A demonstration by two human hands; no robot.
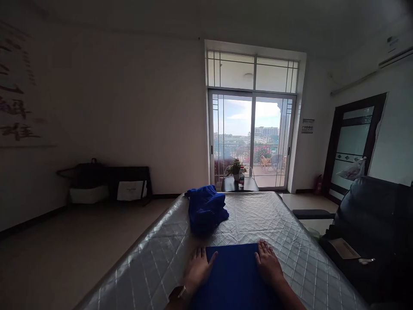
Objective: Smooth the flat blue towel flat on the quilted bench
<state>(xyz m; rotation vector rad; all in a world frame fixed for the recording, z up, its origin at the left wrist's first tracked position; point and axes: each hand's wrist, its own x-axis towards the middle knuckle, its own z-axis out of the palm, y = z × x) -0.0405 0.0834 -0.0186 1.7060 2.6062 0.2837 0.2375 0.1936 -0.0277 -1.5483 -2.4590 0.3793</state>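
A flat, folded blue cloth [234, 275] lies near the front of a table covered with a silvery quilted sheet [274, 215]. My left hand [197, 269] rests flat on the cloth's left edge, fingers stretched forward. My right hand [267, 262] lies flat on its right edge, fingers also out. Neither hand grips anything. Farther along the table sits a crumpled heap of blue cloth [206, 209], out of reach of both hands.
A dark chair [371, 232] stands close on the right of the table. Beyond the table's far end a small dark table [240, 184] bears a plant and a bottle before a glass balcony door [251, 137]. A low dark bench [106, 183] lines the left wall.
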